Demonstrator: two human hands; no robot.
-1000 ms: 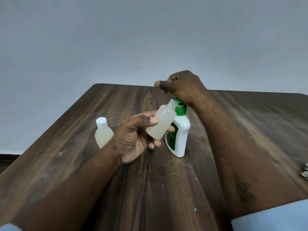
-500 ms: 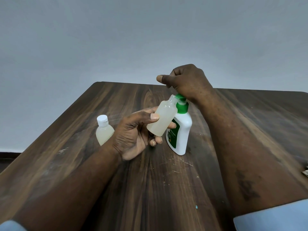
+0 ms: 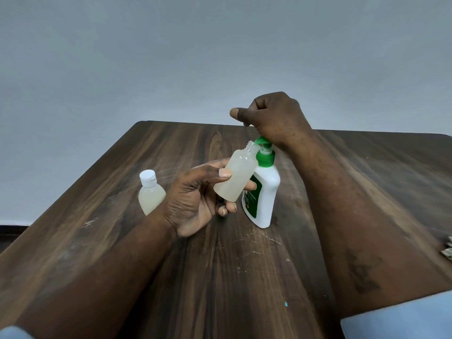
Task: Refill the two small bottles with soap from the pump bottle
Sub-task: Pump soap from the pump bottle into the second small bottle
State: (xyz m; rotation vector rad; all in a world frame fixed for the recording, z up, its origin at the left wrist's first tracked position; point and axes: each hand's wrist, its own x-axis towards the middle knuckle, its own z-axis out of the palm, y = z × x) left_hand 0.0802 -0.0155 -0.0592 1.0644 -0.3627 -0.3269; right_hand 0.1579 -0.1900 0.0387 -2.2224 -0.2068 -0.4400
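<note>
Left hand (image 3: 195, 199) pinches uncapped small bottle (image 3: 236, 177), tilted, mouth at nozzle of pump bottle (image 3: 265, 192), mid table (image 3: 220, 277). Right hand (image 3: 274, 118) fisted atop pump head; anything inside unclear. Capped small bottle (image 3: 150, 194) toward left edge

Dark wood-grain table (image 3: 244, 277), pretty scuffed, with pale scratches (image 3: 254, 241) around the middle and a tiny teal speck (image 3: 285, 304) nearer the front. Plain grey-white wall (image 3: 195, 57) behind it. Something crumpled (image 3: 447, 252) pokes in at the right edge, can't tell what.
</note>
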